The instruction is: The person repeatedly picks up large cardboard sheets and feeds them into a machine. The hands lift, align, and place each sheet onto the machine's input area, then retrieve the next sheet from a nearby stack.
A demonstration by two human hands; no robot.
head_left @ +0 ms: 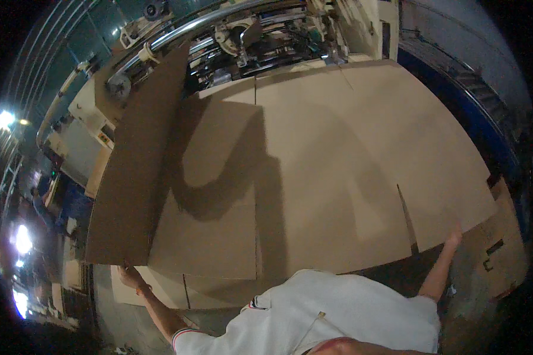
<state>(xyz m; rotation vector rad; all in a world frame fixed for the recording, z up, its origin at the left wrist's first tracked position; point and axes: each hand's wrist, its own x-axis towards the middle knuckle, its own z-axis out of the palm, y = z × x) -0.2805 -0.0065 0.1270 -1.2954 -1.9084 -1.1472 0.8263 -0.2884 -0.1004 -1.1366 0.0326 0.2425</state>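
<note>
A large brown cardboard sheet (pixel 331 165), creased and with slots cut into its edges, lies spread in front of me. Its left panel (pixel 133 160) is folded up and stands tilted along a crease. My left hand (pixel 128 277) is closed on the near lower edge of that raised panel. At the sheet's near right corner, my right hand (pixel 454 236) grips the edge, thumb on top and the other fingers hidden beneath. Below the near edge another cardboard sheet (pixel 160 287) shows in part.
A machine with metal rollers (pixel 243 44) stands beyond the sheet's far edge. On the right are a blue rail (pixel 485 112) and a cardboard piece (pixel 497 251) with cut-outs. Far left, a person (pixel 44 207) stands among stacked cardboard and bright lamps.
</note>
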